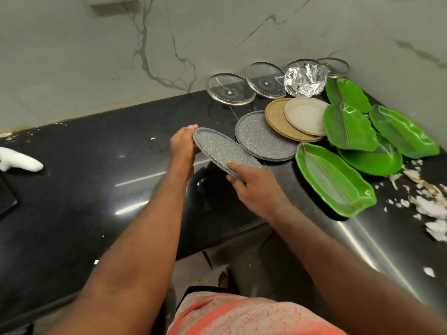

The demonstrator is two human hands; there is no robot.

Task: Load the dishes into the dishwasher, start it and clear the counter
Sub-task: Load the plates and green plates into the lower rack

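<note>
The step in hand is the gathering of dishes for loading: a speckled grey plate is off the black counter, tilted, near the middle of the view and held by both hands. The left hand curls its fingers round the far rim at about ten o'clock on the plate; the right hand pinches the near rim at about four o'clock, thumb on top and fingers underneath.

The dishwasher is not in view, so the next move, as I judge it, calls for carrying this plate away from the counter and turning to find the rack — or stacking it with others first.

At two o'clock from the held plate a second grey plate lies flat, with a tan plate overlapping it and a pale plate on top of that; all three look empty. Green leaf-shaped dishes spread out at three o'clock; they seem to hold nothing but a thin film, though glare makes that uncertain. Glass lids lean on the wall at one o'clock beside crumpled foil — what it holds, if anything, I cannot tell. Pale peelings litter the counter at four o'clock.
</note>
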